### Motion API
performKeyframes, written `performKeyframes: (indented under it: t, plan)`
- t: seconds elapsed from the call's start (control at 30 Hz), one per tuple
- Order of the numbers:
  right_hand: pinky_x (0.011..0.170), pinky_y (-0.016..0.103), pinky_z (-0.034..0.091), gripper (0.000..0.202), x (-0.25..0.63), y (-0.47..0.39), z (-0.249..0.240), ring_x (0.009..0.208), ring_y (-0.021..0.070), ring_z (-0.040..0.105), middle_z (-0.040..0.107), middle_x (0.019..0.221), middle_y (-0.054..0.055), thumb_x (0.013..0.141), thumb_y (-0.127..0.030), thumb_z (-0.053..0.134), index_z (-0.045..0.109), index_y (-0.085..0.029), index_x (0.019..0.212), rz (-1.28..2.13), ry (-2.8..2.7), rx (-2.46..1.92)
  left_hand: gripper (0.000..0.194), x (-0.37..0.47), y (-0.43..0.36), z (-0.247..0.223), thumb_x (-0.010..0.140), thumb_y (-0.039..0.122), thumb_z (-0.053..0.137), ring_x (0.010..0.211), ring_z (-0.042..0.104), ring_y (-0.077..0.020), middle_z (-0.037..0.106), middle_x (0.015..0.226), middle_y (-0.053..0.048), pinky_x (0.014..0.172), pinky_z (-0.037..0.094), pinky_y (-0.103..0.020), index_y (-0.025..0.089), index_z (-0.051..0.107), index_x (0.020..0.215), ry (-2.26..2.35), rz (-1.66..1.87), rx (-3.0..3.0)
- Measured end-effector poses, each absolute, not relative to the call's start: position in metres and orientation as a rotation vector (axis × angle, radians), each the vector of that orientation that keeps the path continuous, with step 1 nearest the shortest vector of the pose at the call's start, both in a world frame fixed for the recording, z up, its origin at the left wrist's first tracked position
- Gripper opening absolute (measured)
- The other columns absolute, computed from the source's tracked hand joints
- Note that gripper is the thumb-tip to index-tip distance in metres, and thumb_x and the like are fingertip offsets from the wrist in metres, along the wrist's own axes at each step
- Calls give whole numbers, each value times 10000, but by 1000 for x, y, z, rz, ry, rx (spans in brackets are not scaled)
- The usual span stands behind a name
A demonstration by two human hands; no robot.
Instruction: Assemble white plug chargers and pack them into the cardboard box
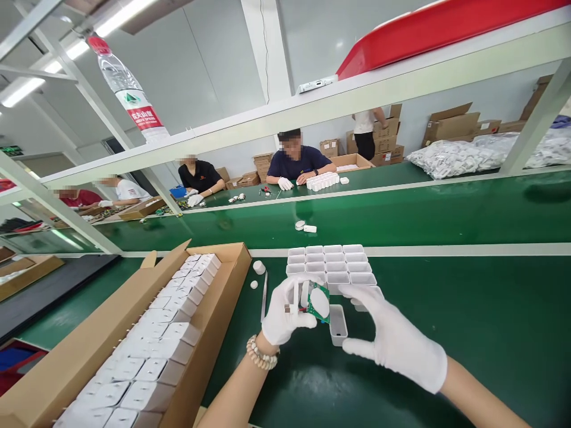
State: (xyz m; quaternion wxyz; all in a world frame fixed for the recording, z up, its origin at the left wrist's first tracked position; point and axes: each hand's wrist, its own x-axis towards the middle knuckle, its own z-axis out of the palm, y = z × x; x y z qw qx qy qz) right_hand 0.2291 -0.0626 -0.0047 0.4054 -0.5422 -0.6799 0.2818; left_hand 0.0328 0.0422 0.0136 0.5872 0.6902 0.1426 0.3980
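My left hand (283, 315), in a white glove, is closed around a green circuit board (325, 315) with a round white disc on its face. A white plastic piece with a connector and a short red wire shows between its fingers too. My right hand (397, 339), also gloved, has thumb and fingers spread wide with nothing between them. Its thumb tip is by a small open white plastic case (339, 342) on the green table; I cannot tell whether they touch. Behind both hands stand rows of open white cases (314, 258), partly hidden by my hands.
At left, a long cardboard box (232, 285) holds rows of white units. Tweezers (264, 297) and small white round parts (259, 267) lie beside it. Two white pieces (306, 227) sit on the green strip beyond. A shelf with a bottle (129, 89) crosses above; several people work opposite.
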Motion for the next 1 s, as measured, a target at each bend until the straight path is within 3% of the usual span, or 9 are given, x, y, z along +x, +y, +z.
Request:
performKeyframes:
  t: [0.13,0.23,0.37,0.53,0.7,0.83,1.0]
  plan:
    - [1073,488,371,942,209,-63,-27,1289,301,417,374,1434,93,626,-142,727,244,-288,1421,837,-1771,-1404,686,29,46,14,530,460,841,908,611,-250,655,1000,-70,802,493,-354,197,618,1123,366,892,1635]
    - [1061,500,375,946,192,-60,-48,1282,290,428,375,1425,104,663,-88,656,171,-293,1448,820,-1664,-1472,695,30,44,14,531,482,834,994,581,-274,639,1056,-81,857,471,-371,192,620,1126,386,868,1690]
    - [1029,542,389,862,185,-52,-66,1242,318,468,497,1306,110,652,-106,681,283,-254,1402,836,-1510,-1507,691,32,42,14,540,500,823,1099,530,-301,611,1134,-101,914,452,-400,187,614,1119,354,811,1728]
    - [978,510,445,637,187,-50,-68,1117,304,561,572,1183,70,590,-175,762,473,-234,1154,869,-1337,-1464,684,35,40,13,532,528,815,1088,553,-321,634,1101,-116,917,465,-436,194,627,1098,407,782,1893]
    - [932,437,484,574,184,-53,-60,1050,263,588,591,1119,45,661,-174,734,454,-257,1155,766,-1315,-1271,632,34,35,7,490,501,845,1089,562,-360,671,1009,-112,911,469,-497,240,665,1037,402,811,1980]
    - [890,375,501,559,183,-55,-54,997,216,596,584,1100,22,705,-187,726,425,-281,1166,790,-1281,-1146,513,31,31,6,582,519,791,1044,585,-337,677,967,-101,892,480,-504,274,671,1017,385,831,2024]
    - [837,375,497,474,186,-59,-48,940,210,571,549,1066,38,739,-145,667,436,-259,1137,714,-1319,-1189,699,35,31,13,479,554,826,1072,561,-340,648,1068,-126,938,451,-509,209,655,1062,322,802,2090]
